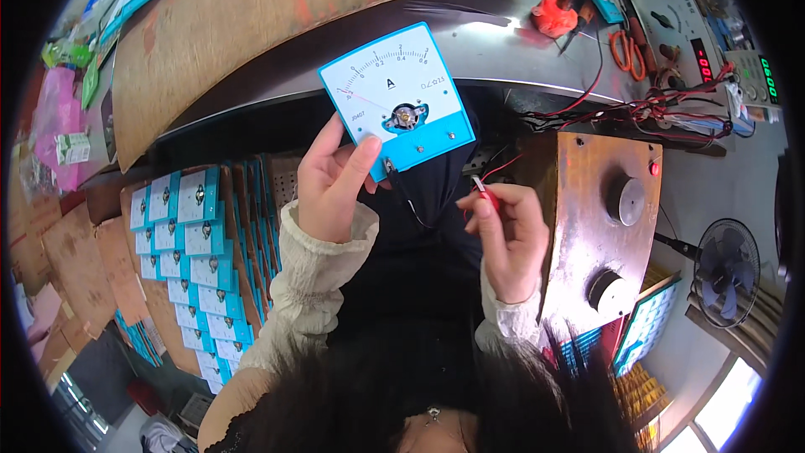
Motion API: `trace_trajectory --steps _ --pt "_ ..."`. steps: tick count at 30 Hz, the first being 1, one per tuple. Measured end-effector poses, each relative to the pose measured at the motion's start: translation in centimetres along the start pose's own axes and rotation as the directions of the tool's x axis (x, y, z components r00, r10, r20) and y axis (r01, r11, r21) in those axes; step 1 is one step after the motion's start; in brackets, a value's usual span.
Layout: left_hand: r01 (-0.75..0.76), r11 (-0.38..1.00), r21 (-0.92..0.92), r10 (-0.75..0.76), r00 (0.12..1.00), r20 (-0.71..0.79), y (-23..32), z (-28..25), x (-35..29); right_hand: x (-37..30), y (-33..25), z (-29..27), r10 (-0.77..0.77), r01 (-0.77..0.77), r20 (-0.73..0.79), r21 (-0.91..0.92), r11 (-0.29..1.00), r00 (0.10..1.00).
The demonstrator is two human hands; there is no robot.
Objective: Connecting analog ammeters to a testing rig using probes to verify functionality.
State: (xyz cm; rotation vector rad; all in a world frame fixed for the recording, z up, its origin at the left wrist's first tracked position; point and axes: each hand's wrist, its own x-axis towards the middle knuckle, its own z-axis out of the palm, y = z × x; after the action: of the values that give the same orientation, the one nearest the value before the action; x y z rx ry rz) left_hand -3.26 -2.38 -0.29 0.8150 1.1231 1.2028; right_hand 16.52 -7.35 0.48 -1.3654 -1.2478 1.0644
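Note:
My left hand (pixel 335 184) grips a blue-edged panel meter (pixel 369 71) by its lower left corner, thumb on the front. The meter has a white dial face, a thin needle and an exposed round movement in a cutout. A black clip (pixel 391 169) with a black lead is on the screw at its lower left edge. To the right and lower, my right hand (pixel 510 239) pinches a red-sleeved alligator clip (pixel 486 193) with a thin red wire. That clip is apart from the meter, its metal jaws pointing up toward it.
A metal box (pixel 587 210) with two round knobs stands at my right, near a fan (pixel 728 273). Overlapping rows of similar meters (pixel 201 239) lie at my left. On the bench are a wooden board (pixel 293 13), orange-handled scissors (pixel 625 52), tangled leads (pixel 616 117) and an instrument (pixel 658 4).

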Motion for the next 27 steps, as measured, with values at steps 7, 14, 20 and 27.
trace_trajectory --steps 7,14,20,27 --pt "-0.004 0.998 -0.062 0.001 0.998 -0.058 -0.2 -1.2 -1.1 0.5 0.0 2.6 -0.113 0.123 0.075 -0.148 0.981 0.991" --pt "-0.002 0.999 -0.038 0.000 0.999 -0.052 0.1 -1.7 -1.3 0.2 0.2 3.0 -0.061 0.078 0.108 -0.164 0.983 0.992" --pt "0.014 0.998 -0.063 -0.016 1.000 -0.021 -0.5 -1.9 -1.1 -0.1 0.7 3.9 -0.055 0.076 0.125 -0.173 0.982 0.991" --pt "0.017 1.000 -0.020 -0.017 1.000 -0.011 -0.3 -1.6 -1.1 0.0 0.4 3.8 -0.067 0.093 0.159 -0.161 0.983 0.985"
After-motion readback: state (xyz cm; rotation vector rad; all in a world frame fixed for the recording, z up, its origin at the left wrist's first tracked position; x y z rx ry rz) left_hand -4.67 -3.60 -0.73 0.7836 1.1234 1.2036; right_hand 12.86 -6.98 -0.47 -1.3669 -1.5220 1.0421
